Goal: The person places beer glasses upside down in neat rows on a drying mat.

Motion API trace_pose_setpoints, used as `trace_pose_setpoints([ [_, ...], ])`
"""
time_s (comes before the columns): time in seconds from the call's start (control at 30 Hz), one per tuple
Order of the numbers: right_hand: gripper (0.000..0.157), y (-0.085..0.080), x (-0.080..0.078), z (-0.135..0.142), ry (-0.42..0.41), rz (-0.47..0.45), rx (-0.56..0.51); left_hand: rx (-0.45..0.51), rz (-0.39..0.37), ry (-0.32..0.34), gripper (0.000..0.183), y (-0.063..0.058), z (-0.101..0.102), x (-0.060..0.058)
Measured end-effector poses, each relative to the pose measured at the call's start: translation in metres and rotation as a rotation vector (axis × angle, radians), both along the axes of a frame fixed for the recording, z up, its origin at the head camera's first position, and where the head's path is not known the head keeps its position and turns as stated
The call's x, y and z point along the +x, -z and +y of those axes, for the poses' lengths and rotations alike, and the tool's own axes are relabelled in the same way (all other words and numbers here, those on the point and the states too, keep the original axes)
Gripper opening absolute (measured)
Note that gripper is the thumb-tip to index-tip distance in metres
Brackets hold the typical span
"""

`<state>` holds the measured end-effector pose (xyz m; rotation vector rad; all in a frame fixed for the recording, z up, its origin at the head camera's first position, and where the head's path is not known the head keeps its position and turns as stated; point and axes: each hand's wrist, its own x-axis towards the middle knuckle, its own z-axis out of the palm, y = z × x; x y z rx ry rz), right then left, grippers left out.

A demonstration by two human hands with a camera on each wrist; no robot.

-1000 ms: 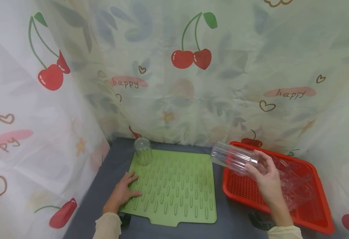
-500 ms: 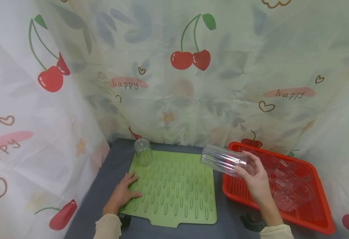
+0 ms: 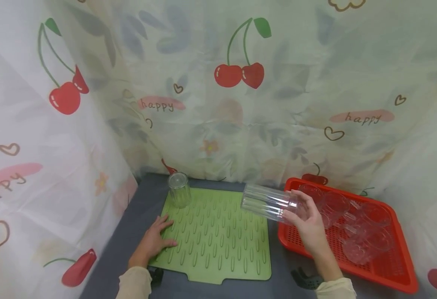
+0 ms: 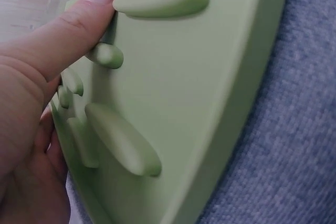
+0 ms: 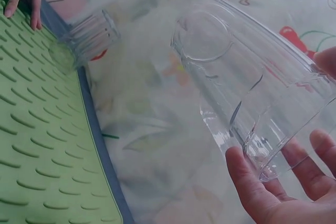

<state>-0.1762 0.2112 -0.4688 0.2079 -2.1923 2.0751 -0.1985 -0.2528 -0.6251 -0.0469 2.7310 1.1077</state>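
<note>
My right hand (image 3: 308, 224) grips a clear ribbed drinking glass (image 3: 265, 201) near one end, thumb on the near side and fingers behind. The glass lies nearly sideways in the air over the mat's right back corner; the right wrist view shows the glass (image 5: 247, 82) with fingertips round its lower end. My left hand (image 3: 155, 237) rests at the left edge of the green ridged mat (image 3: 222, 236), fingers spread. In the left wrist view its thumb (image 4: 79, 24) lies along the mat's ridges. Another clear glass (image 3: 180, 191) stands upside down on the mat's back left corner.
To the right, a red plastic basket (image 3: 407, 257) holds several clear glass cups (image 3: 369, 241), some with handles. A grey-blue cloth (image 3: 117, 245) covers the table. Patterned curtains (image 3: 211, 108) with cherries enclose the back and sides.
My right hand has carried the glass leftward, from over the basket's edge to over the mat's right side. The left hand and the upside-down glass have stayed put.
</note>
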Motion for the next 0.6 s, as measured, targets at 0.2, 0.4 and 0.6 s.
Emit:
trace_pose_setpoints([
  [0.2, 0.06, 0.007, -0.002, -0.007, -0.034, 0.033, 0.005, -0.03, -0.013, -0.004, 0.093, -0.002, 0.0, -0.001],
  [0.4, 0.061, 0.014, -0.003, -0.013, -0.063, 0.046, -0.001, -0.056, -0.016, -0.008, 0.088, -0.004, 0.002, -0.002],
  [0.6, 0.061, 0.016, -0.003, -0.015, -0.076, 0.029, 0.002, -0.007, 0.034, -0.011, 0.071, -0.011, 0.01, -0.003],
])
